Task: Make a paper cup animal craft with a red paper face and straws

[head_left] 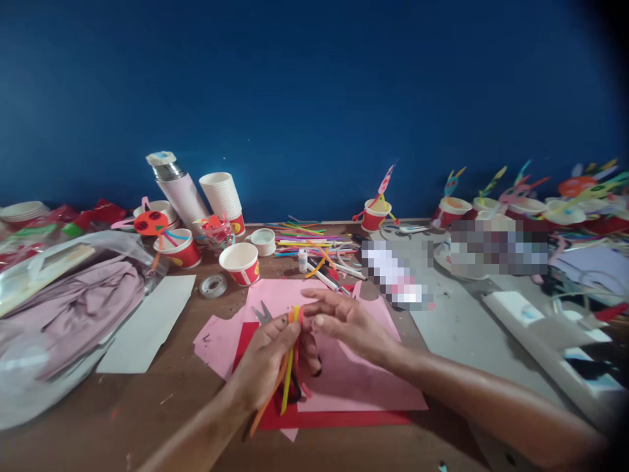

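Note:
My left hand (268, 364) is closed around a small bundle of thin coloured strips (287, 380), orange and yellow-green, which hang down from its fingers. The blades of a pair of scissors (263, 313) stick up behind this hand; I cannot tell whether it holds them too. My right hand (344, 321) pinches the top ends of the same strips between thumb and fingers. Both hands hover over pink paper sheets (354, 383) lying on a red sheet (334, 418) on the wooden table (162, 406).
Red-and-white paper cups (240, 262), a cup stack (225, 200), a flask (175, 187), a tape roll (213, 286) and loose coloured straws (304, 239) lie behind. A plastic bag with cloth (73, 308) fills the left. Decorated cups (376, 213) line the back right.

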